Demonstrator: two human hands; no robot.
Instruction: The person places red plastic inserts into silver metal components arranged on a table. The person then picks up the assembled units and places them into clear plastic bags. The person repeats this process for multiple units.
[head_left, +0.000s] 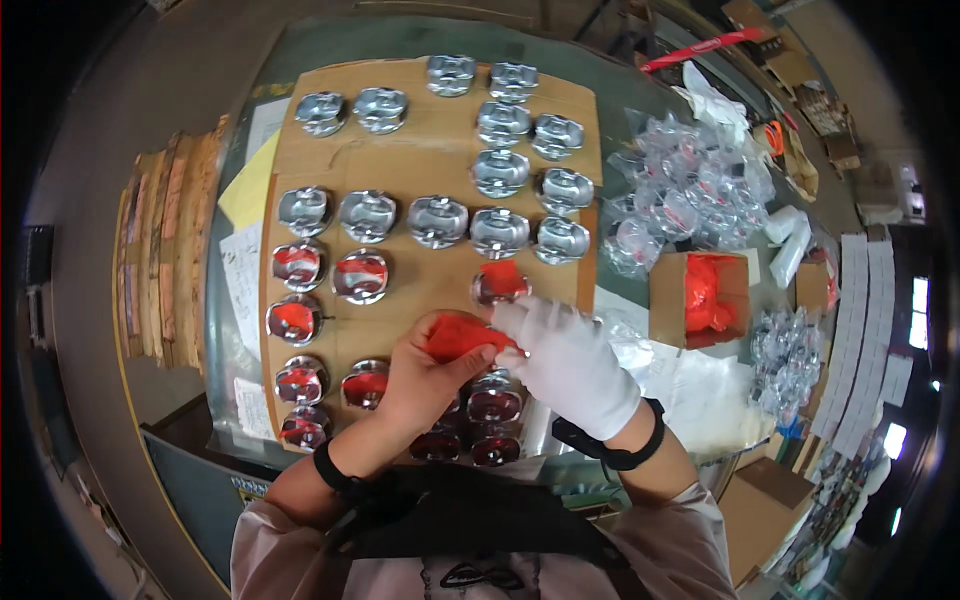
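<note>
Over the near half of the cardboard sheet (pixel 400 165), both my hands meet at a thin red sheet-like piece (pixel 455 335). My bare left hand (pixel 425 375) is closed on it between thumb and fingers. In a white glove, my right hand (pixel 575 370) has its fingertips pinched at the piece's right end; what exactly lies between them is hidden. Just beyond my right fingers stands a shiny metal piston (pixel 503 293) with a red piece on its top. Several pistons on the left and near side also carry red. Bare silver pistons, such as one piston (pixel 437 221), stand farther off in rows.
Right of the cardboard, an open box (pixel 668 310) holds red pieces. Clear plastic bags (pixel 690 185) with shiny things inside pile up at the far right, with another clear-wrapped heap (pixel 785 360) nearer. Papers (pixel 240 275) lie along the left table edge. Wooden boards (pixel 165 250) stand farther left.
</note>
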